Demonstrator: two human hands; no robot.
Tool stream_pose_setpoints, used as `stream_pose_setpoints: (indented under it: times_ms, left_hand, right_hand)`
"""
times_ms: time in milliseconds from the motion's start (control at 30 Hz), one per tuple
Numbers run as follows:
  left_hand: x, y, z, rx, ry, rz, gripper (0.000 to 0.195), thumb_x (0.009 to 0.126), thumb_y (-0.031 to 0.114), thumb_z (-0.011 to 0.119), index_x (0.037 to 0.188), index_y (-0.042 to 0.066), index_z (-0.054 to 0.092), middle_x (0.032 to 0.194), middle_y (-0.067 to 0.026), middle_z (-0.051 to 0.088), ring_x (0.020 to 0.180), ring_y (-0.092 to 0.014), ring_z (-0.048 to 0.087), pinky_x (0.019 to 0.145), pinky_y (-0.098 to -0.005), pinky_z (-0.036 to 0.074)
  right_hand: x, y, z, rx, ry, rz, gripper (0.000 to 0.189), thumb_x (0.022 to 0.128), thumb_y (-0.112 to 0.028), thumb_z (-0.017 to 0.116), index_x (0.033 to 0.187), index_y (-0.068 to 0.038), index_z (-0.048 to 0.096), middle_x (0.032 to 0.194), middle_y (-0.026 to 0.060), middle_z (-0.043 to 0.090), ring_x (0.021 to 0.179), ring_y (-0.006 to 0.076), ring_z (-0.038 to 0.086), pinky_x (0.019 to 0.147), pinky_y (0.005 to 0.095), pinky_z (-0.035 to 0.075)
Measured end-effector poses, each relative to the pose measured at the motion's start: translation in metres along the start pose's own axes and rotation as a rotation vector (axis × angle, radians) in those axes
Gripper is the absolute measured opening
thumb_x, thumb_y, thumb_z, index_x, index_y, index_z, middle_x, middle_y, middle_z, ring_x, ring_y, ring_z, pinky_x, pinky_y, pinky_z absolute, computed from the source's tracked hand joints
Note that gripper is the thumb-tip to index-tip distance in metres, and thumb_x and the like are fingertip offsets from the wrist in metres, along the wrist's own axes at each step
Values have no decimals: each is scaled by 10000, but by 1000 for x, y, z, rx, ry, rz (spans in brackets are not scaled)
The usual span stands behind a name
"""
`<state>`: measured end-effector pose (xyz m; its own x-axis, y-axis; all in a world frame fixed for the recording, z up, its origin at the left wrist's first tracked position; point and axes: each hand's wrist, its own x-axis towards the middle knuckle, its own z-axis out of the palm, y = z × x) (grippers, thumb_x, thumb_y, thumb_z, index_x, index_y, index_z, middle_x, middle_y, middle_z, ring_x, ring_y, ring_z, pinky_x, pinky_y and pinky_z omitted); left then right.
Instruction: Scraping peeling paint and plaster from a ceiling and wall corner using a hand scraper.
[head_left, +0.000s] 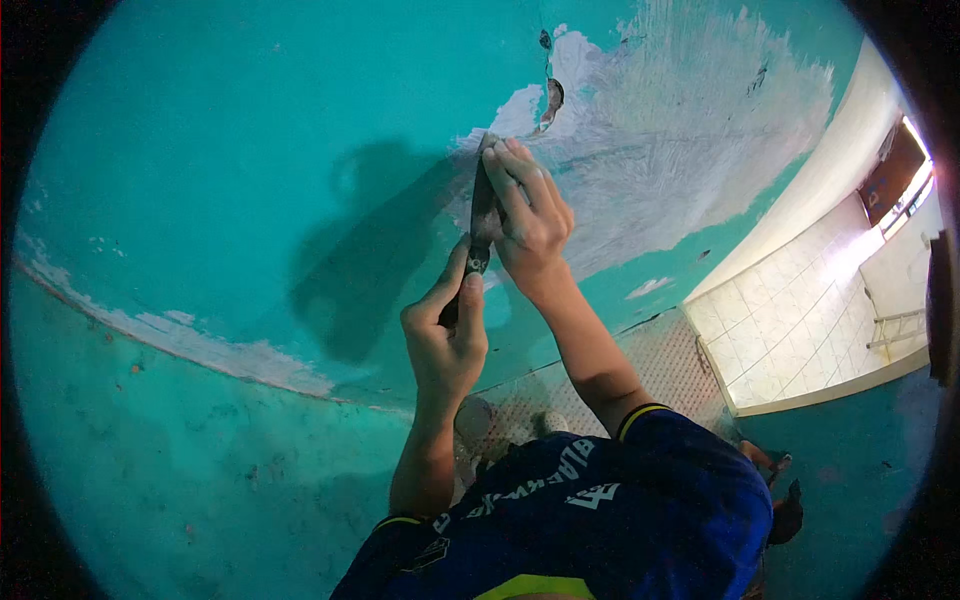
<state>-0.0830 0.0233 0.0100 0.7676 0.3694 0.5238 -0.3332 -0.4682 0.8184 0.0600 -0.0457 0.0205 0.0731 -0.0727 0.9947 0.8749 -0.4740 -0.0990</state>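
My left hand (448, 322) is closed around the dark handle of a putty knife (484, 202), which points up the turquoise wall (247, 187). The fingers of my right hand (532, 202) lie against the right side of its metal blade, near the tip. That tip meets the wall at the left edge of a whitish patch of filler (637, 165). Above the hands, a crack with a chipped hole (553, 103) runs through the patch. What lies behind my fingers is hidden.
A wall corner (187, 360) with a rough whitish strip runs along the lower left. At right, a doorway opens onto pale floor tiles (780, 330) and a ladder (896, 328). Another person's hand (780, 463) shows at the lower right. Patterned flooring (652, 367) lies below.
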Motion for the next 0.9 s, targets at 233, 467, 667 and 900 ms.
stream_pose_setpoints:
  times_ms: [233, 467, 667, 900]
  left_hand:
    - [1, -4, 2, -129, 17, -49, 370, 935, 191, 542, 1253, 3, 573, 554, 37, 451, 475, -22, 384, 411, -200, 274]
    - [0, 2, 1, -182, 39, -107, 340, 926, 136, 539, 1221, -24, 590, 580, 30, 448, 529, -27, 387, 474, -212, 286]
    - [3, 2, -2, -117, 31, -51, 325, 932, 127, 534, 1211, -27, 596, 586, 25, 453, 528, -28, 386, 476, -212, 286]
    - [2, -8, 7, -110, 46, 3, 323, 937, 115, 524, 1224, -18, 590, 591, 45, 433, 519, -28, 371, 473, -213, 283]
  right_hand:
    - [1, -5, -2, -23, -27, -8, 304, 673, -10, 629, 973, 5, 677, 987, 102, 648, 999, 280, 652, 821, 356, 553]
    - [3, -7, -2, -28, -17, 11, 307, 676, -9, 612, 976, -6, 676, 981, 98, 646, 1011, 277, 648, 806, 347, 556]
    - [6, -12, -1, -20, -3, 49, 305, 680, -13, 612, 979, -3, 675, 981, 101, 645, 1014, 291, 646, 821, 358, 552]
    - [3, -12, 2, -22, 6, 70, 292, 694, -8, 606, 978, -4, 673, 983, 110, 642, 1027, 302, 640, 846, 365, 543]
